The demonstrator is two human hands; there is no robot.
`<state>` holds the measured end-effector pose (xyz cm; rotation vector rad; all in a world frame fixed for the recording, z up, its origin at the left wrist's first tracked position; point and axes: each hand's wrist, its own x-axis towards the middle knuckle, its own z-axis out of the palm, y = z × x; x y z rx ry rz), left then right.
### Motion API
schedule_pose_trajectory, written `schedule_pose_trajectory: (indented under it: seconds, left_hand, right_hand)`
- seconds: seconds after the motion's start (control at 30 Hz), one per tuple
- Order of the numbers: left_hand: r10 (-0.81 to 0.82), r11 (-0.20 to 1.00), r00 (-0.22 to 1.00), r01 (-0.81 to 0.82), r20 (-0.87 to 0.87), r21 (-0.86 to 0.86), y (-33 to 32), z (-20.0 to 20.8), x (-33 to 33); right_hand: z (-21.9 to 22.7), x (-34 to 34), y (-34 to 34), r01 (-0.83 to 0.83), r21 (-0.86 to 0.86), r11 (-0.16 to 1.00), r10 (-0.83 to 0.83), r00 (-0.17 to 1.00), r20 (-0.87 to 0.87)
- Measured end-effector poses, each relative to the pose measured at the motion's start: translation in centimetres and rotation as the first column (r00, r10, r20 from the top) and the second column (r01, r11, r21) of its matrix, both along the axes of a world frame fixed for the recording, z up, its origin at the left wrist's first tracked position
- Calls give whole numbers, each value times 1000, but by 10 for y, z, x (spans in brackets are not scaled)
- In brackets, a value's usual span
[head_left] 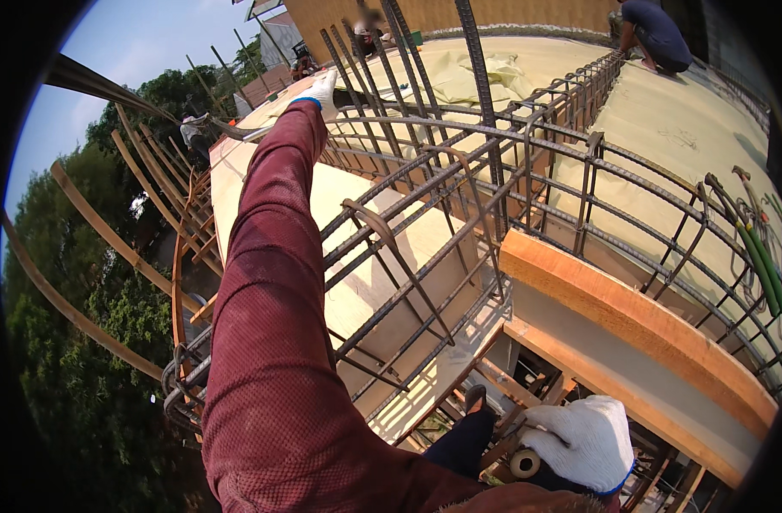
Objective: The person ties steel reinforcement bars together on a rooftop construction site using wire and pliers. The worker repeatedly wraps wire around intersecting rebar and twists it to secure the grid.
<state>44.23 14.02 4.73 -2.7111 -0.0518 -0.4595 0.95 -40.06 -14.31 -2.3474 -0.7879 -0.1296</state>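
Note:
My left arm, in a dark red sleeve, stretches far forward over the steel reinforcement cage (pixel 459 171). At its end my left hand (pixel 324 92), in a white glove with a blue cuff, is beside the upright rebars (pixel 370 90); its fingers are too small and hidden to read. A dark, curved strip (pixel 229 128) lies left of it. Low on the right, close to my body, my right hand (pixel 583 440) wears a white glove, its fingers curled against a tube-like thing (pixel 525 463) with a round tan end. Most of that thing is hidden.
An orange-edged timber form (pixel 630 316) borders an opening on the right, with timber props and my shoe (pixel 476 396) below. Green-handled cutters (pixel 758 256) lie at far right. Another person (pixel 653 34) crouches at the back right. Bent wooden strips (pixel 109 239) stand beside trees at left.

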Motion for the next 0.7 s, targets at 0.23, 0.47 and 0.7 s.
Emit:
schedule_pose_trajectory:
  seconds: [0.23, 0.47, 0.7]
  left_hand:
    - [217, 972, 964, -199, -151, 125, -25, 2, -2]
    - [158, 987, 984, -155, -79, 49, -29, -28, -9]
    - [153, 987, 978, -144, -143, 68, -42, -28, -12]
  right_hand:
    - [4, -2, 1, 3, -56, 998, -4, 1000, -6]
    - [5, 0, -5, -16, -45, 999, 15, 1000, -26]
    - [-2, 3, -8, -22, -4, 1000, 21, 996, -87]
